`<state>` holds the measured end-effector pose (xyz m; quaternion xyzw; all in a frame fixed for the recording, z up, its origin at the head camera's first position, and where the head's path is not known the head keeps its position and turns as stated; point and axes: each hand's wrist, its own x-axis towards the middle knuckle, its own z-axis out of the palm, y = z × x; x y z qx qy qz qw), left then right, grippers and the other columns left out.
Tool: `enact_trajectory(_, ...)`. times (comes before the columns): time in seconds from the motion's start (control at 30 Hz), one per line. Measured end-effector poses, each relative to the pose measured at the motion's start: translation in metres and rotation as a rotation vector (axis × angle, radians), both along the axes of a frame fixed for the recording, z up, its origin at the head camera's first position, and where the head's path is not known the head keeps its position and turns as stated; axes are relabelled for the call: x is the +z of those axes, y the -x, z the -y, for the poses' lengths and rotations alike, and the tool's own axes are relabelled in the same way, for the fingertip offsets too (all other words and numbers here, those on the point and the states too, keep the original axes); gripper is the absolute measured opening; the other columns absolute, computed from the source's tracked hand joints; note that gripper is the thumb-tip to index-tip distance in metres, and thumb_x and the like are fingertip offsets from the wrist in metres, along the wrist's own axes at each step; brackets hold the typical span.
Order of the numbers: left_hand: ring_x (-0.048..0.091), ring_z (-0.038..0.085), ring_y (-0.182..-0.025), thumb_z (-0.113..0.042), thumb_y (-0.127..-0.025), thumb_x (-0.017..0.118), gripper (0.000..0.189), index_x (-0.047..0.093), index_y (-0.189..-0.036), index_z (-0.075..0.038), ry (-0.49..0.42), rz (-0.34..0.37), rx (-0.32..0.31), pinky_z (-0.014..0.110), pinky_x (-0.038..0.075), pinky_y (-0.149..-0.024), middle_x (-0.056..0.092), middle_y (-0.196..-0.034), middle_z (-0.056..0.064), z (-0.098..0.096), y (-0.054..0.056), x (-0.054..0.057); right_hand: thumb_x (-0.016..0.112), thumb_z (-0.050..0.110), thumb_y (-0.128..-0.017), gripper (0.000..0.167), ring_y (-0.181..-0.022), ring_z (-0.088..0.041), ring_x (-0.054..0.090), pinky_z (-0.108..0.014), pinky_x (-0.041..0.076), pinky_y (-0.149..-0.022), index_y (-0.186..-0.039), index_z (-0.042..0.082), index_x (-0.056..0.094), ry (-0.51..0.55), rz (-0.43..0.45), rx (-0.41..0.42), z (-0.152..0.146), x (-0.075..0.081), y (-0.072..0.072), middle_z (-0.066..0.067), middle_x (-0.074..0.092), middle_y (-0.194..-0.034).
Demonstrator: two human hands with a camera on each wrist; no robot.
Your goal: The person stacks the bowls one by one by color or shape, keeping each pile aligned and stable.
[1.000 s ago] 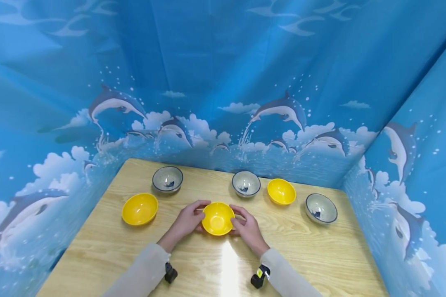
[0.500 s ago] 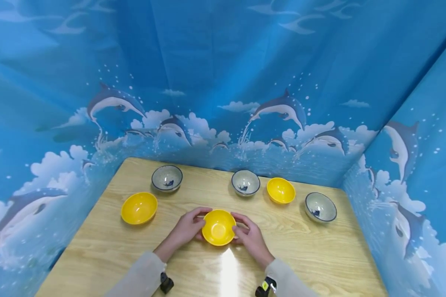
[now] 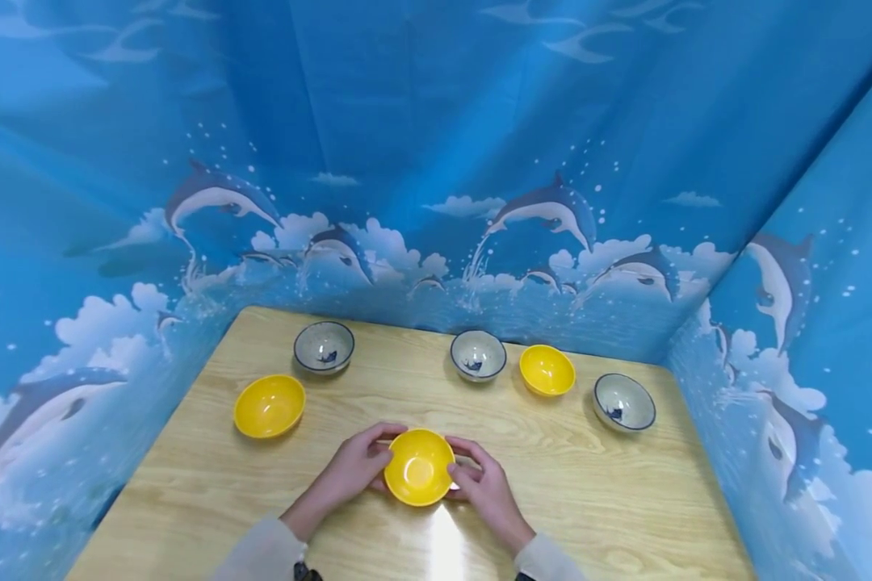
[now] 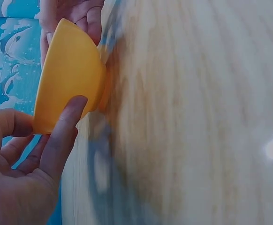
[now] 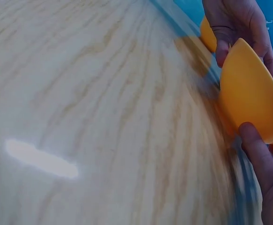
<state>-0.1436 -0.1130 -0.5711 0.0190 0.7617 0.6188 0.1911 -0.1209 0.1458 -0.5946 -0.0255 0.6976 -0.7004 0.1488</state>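
Observation:
A yellow bowl [image 3: 419,468] is held between both hands near the front middle of the table, its open side up. My left hand [image 3: 358,464] grips its left side, with the thumb at the rim and fingers against the outer wall. On the opposite side my right hand [image 3: 483,486] pinches the bowl the same way. The left wrist view shows the bowl's smooth outer wall [image 4: 71,70] close over the tabletop; whether its foot touches the wood I cannot tell.
Left of the hands stand another yellow bowl [image 3: 270,406] and a grey, blue-rimmed bowl [image 3: 324,348]. Toward the back right are a grey bowl [image 3: 478,356], a yellow bowl [image 3: 547,370] and a further grey bowl [image 3: 624,402]. A dolphin-print curtain [image 3: 407,161] borders the wooden table [image 3: 589,500].
Both hands have drawn the yellow bowl toward the front edge, keeping their grip on its sides. The other bowls stay where they were.

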Motion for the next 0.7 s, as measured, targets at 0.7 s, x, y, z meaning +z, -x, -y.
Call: enact_trajectory(0.7, 0.075, 0.028, -0.109, 0.001, -0.102, 0.062, 0.048, 0.063, -0.149, -0.01, -0.008, -0.004, -0.01, 0.042, 0.07, -0.068, 0.061, -0.15, 0.027, 0.006, -0.02, -0.006, 0.069, 0.014, -0.107, 0.051, -0.125, -0.031, 0.073, -0.037, 0.07, -0.086, -0.155, 0.002, 0.055, 0.007, 0.027, -0.012, 0.005, -0.004, -0.022, -0.028, 0.054, -0.155)
